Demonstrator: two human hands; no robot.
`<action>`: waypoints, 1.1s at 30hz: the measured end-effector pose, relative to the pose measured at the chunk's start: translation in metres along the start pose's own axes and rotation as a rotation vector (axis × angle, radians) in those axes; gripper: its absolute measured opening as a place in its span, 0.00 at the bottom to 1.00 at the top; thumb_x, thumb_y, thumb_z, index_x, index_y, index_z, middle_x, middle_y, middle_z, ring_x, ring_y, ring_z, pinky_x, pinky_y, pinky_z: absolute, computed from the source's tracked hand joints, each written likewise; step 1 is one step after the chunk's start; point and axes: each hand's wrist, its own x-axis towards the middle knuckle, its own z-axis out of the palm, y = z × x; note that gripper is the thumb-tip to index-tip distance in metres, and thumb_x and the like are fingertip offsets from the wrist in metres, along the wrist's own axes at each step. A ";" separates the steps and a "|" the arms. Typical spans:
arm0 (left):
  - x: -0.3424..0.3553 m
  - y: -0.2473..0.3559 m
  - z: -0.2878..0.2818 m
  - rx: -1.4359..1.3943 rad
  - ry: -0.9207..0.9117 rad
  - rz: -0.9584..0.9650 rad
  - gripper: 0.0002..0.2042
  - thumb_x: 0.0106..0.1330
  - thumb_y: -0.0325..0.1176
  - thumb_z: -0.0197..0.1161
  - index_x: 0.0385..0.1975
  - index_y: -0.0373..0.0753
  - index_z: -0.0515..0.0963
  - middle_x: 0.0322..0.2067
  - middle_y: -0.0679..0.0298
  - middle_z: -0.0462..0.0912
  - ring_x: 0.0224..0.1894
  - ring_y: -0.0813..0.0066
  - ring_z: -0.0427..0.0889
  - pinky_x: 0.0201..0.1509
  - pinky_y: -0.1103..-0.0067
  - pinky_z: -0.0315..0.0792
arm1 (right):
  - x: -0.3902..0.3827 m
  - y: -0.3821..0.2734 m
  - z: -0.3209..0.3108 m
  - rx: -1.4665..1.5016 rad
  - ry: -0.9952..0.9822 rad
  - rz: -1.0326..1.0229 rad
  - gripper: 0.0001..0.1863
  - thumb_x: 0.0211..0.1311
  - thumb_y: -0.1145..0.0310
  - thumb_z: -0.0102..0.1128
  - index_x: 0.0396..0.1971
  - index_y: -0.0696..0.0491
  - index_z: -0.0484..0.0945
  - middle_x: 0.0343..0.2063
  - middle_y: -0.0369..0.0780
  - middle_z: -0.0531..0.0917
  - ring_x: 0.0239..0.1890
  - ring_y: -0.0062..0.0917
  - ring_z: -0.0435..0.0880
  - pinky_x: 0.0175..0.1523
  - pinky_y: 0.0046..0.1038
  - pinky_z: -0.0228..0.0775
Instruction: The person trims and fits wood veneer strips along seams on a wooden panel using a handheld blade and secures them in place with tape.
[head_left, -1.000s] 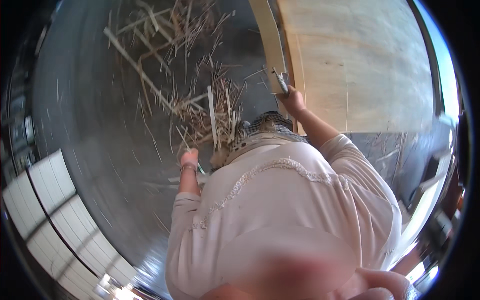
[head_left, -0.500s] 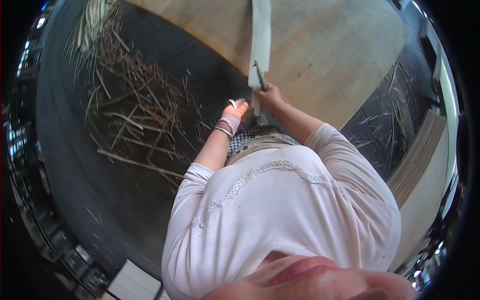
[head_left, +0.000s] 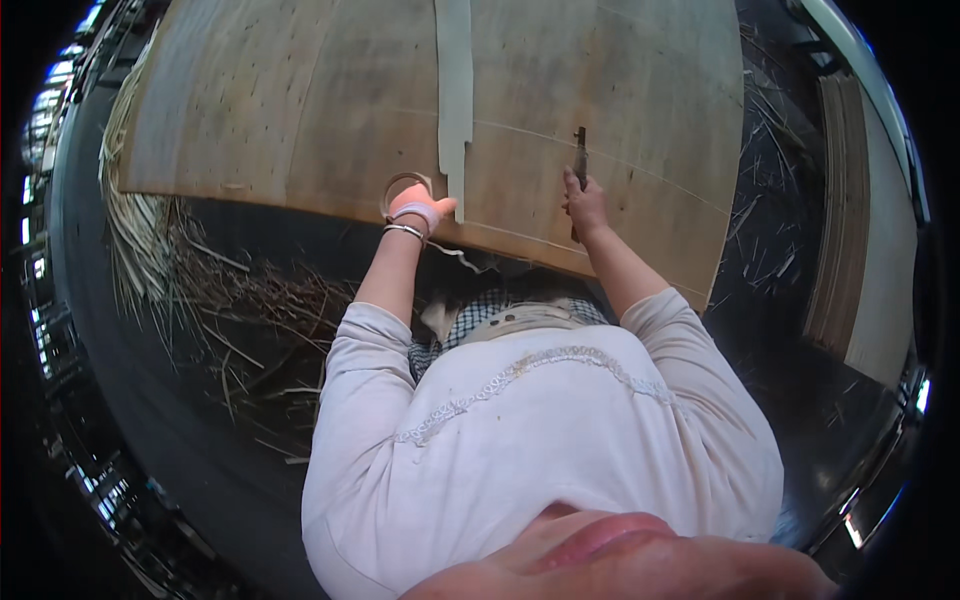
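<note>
A large sheet of thin wood veneer (head_left: 300, 110) lies flat in front of the person, and both hands work at its near edge. The left hand (head_left: 420, 208), wearing bracelets at the wrist, rests on the veneer beside a pale strip (head_left: 453, 80) that runs up the sheet; a roll of tape (head_left: 400, 185) sits just behind it, and whether the fingers grip anything cannot be told. The right hand (head_left: 585, 200) is closed around a dark knife (head_left: 579, 160), blade pointing away over the veneer. Dry strips and splinters (head_left: 200, 290) litter the floor left of the sheet.

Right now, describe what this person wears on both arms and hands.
Both arms wear pale pinkish-white long sleeves pushed up near the elbows. The left hand has a white band and a thin metal bangle at the wrist. The right hand is bare, with no glove.
</note>
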 end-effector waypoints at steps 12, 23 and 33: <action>0.215 0.021 -0.104 0.109 0.757 0.245 0.23 0.65 0.49 0.58 0.56 0.45 0.76 0.58 0.59 0.76 0.60 0.57 0.74 0.63 0.64 0.67 | 0.123 -0.057 -0.021 -0.346 0.384 -0.026 0.20 0.58 0.53 0.65 0.33 0.57 0.77 0.24 0.46 0.83 0.25 0.37 0.85 0.35 0.37 0.75; 0.292 0.055 -0.102 0.022 1.030 0.216 0.18 0.61 0.39 0.62 0.50 0.40 0.78 0.58 0.56 0.74 0.63 0.56 0.68 0.67 0.62 0.60 | 0.364 -0.183 -0.023 -0.730 0.431 0.037 0.32 0.50 0.41 0.69 0.43 0.55 0.79 0.43 0.50 0.84 0.47 0.45 0.83 0.50 0.42 0.75; 0.285 0.058 -0.108 0.056 0.895 0.187 0.22 0.57 0.34 0.63 0.52 0.33 0.75 0.58 0.49 0.71 0.62 0.51 0.69 0.63 0.59 0.62 | 0.493 -0.290 -0.018 -0.818 0.457 0.039 0.32 0.50 0.44 0.72 0.47 0.55 0.79 0.46 0.49 0.83 0.50 0.43 0.81 0.54 0.40 0.72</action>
